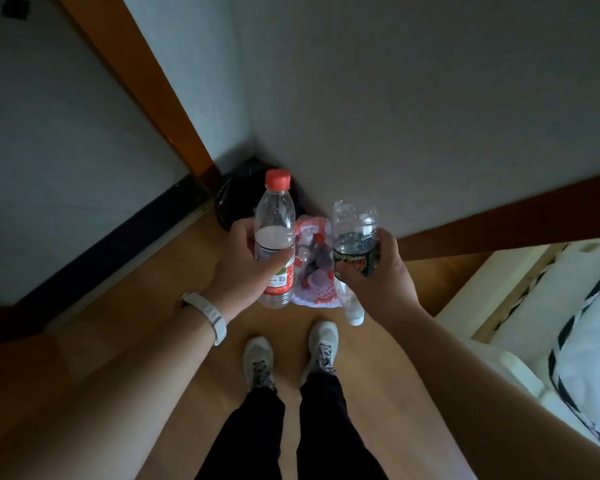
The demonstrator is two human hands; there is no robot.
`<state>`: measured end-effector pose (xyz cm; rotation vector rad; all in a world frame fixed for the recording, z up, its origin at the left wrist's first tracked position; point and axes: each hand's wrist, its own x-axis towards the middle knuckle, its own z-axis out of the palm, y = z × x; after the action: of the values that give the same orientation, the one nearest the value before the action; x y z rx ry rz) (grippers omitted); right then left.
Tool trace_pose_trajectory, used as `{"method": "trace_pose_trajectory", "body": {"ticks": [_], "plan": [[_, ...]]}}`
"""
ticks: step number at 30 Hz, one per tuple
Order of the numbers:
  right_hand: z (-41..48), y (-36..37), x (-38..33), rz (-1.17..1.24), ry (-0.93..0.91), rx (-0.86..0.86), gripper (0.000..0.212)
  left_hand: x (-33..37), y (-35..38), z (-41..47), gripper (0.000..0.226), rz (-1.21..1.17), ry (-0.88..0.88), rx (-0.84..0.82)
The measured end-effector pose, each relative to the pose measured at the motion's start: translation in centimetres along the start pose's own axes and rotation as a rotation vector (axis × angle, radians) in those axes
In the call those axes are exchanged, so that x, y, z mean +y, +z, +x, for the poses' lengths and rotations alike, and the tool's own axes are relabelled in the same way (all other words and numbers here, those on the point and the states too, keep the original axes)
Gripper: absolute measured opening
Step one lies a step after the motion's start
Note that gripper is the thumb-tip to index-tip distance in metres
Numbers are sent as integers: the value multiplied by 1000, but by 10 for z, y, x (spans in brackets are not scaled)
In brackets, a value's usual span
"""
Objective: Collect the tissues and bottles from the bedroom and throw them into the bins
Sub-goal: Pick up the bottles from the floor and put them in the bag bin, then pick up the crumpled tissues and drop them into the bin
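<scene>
Person stands over two bins in the room corner, one bottle in each hand.

Left hand [243,268] is wrapped tight around the red-capped bottle [275,237], cap up, just above the white bag bin [314,271]. Right hand [378,275] is closed around the green-label bottle [354,247], held cap down, over the same bin's right edge. Discarded bottles lie inside that bin. Black bag bin [236,199] sits behind it, against the wall. Bed [551,306] is well to the bin's right.
</scene>
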<state>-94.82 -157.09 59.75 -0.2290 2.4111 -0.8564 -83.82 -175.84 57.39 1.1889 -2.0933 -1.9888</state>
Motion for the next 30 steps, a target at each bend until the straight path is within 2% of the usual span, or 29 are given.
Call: {"method": "trace_pose_trajectory", "body": {"ticks": [10,17,20,23,25,30], "plan": [[129,118,146,-9,57,-71,66,-181,74,111,48,104,-73,-9],[186,176,210,17,89,-44,69,-265,122,166,57,109,-102,-22],[196,185,224,-15,119,-61,68,-277,132,181,61,158,-81,-35],[195,185,226,-47,118,-104,74,-274,128,180,56,205,-60,-60],[189,174,224,-48,131,-108,69,-264,119,171,50,296,-28,-110],[166,130,197,-209,39,-112,48,-211,77,149,46,715,265,-297]]}}
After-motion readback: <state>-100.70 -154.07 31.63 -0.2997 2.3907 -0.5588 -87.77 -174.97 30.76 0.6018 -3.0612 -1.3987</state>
